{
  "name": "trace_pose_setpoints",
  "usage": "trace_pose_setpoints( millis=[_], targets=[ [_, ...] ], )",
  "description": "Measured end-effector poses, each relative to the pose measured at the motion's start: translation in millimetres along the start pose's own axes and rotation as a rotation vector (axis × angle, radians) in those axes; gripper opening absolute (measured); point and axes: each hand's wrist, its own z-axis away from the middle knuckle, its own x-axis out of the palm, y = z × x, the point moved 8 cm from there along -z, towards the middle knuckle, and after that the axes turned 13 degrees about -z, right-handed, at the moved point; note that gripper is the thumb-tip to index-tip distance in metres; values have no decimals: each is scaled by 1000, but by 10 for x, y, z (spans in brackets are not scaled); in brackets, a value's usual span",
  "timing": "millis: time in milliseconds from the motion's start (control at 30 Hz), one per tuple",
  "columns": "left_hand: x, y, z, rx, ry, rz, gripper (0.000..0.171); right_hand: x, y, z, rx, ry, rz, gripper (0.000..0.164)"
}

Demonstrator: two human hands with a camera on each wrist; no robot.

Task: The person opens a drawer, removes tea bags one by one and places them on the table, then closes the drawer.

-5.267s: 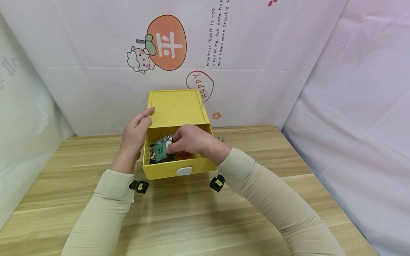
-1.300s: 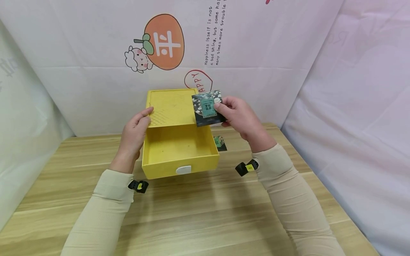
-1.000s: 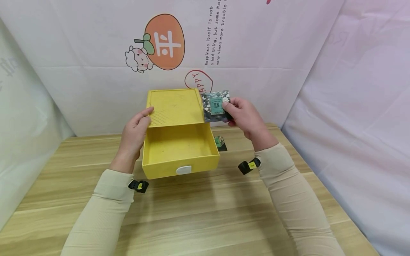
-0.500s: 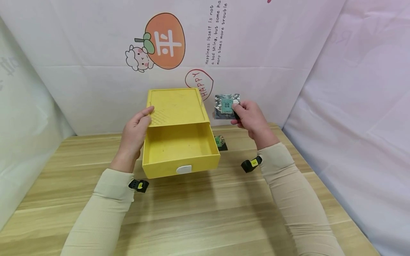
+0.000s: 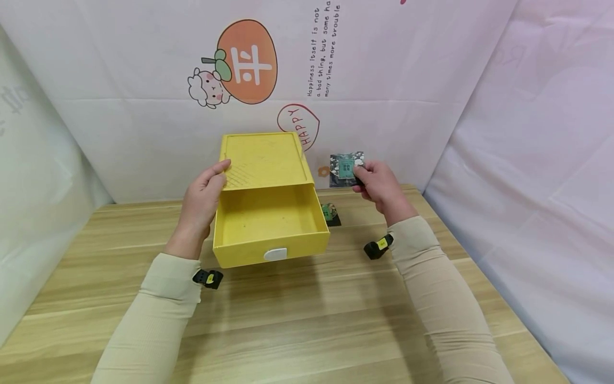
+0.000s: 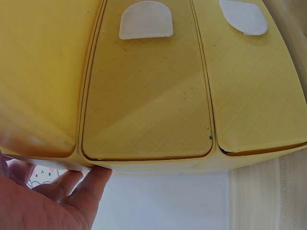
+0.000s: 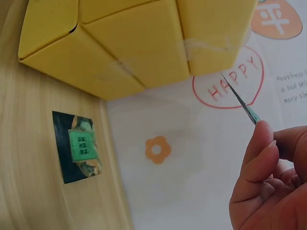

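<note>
My left hand [image 5: 203, 194] holds the upper left edge of a yellow drawer cabinet [image 5: 268, 160], digits at the top edge and fingers [image 6: 91, 189] against its side. The cabinet's top drawer [image 5: 271, 256], with a white pull tab, is pulled out and its visible inside is bare. To the right of the cabinet, my right hand [image 5: 381, 184] pinches a dark floral sachet with a teal label [image 5: 346, 168], raised above the table's back edge. The right wrist view shows this sachet [image 7: 247, 109] edge-on between thumb and fingers. A similar sachet [image 7: 79, 147] lies flat on the table.
Two lower drawers [image 6: 148, 96] of the cabinet are closed. Behind the wooden table [image 5: 268, 320] hangs a white printed cloth [image 5: 384, 64], with more cloth [image 5: 527, 186] along the right side. Black wrist straps [image 5: 379, 247] sit on both sleeves.
The right hand has taken the sachet out of the open drawer and carried it right, past the cabinet, then slightly lower. The left hand has stayed on the cabinet.
</note>
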Motion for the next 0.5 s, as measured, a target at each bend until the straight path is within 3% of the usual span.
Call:
trace_pose_setpoints(
  millis=[500],
  targets=[
    [-3, -11, 5, -5, 0, 3, 51, -142, 465, -156, 126, 4, -46, 24]
  ],
)
